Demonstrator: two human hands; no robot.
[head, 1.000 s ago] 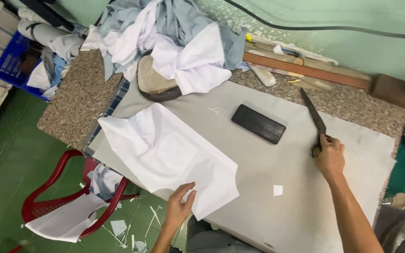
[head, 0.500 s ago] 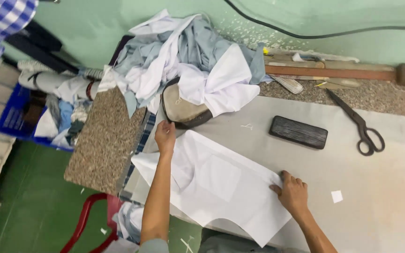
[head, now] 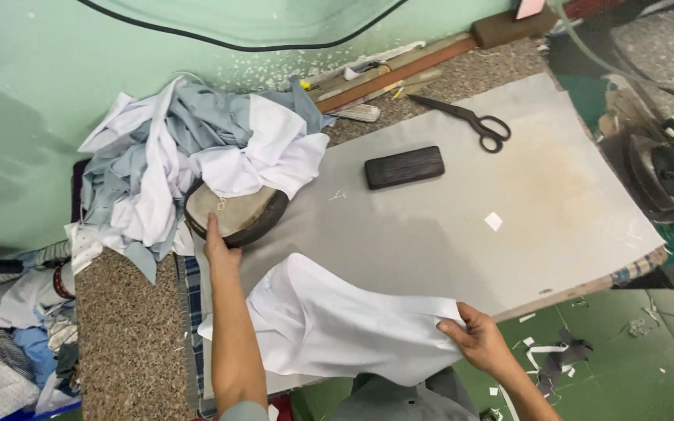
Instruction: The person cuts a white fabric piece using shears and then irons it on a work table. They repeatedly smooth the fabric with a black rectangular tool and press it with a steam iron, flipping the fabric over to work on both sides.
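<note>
Where the grey sheet (head: 462, 226) covers the speckled desk (head: 130, 327), a piece of white fabric (head: 337, 323) lies at the near edge, bunched and lifted at its right corner. The right hand (head: 473, 337) pinches that corner, fingers closed on the cloth, thumb on top. The left hand (head: 218, 243) reaches away from the body, fingers extended flat against a tan, rounded pressing cushion (head: 235, 214) with a dark rim; it grips nothing that can be seen. The forearm crosses the fabric's left edge. Behind the cushion, touching it, sits a heap of white and pale blue-grey cloth (head: 196, 152) against the green wall. A dark rectangular block (head: 404, 167) lies on the grey sheet, well apart from both hands. Black scissors (head: 470, 118) lie beyond it, near the far edge, blades together. A small white paper square (head: 493, 221) lies alone mid-sheet. A long wooden strip (head: 399, 72) runs along the wall. At lower left, below desk level, more rolled cloth (head: 17, 327) shows; whether it sits in a container cannot be told. Scraps litter the green floor (head: 610, 351) at lower right.
</note>
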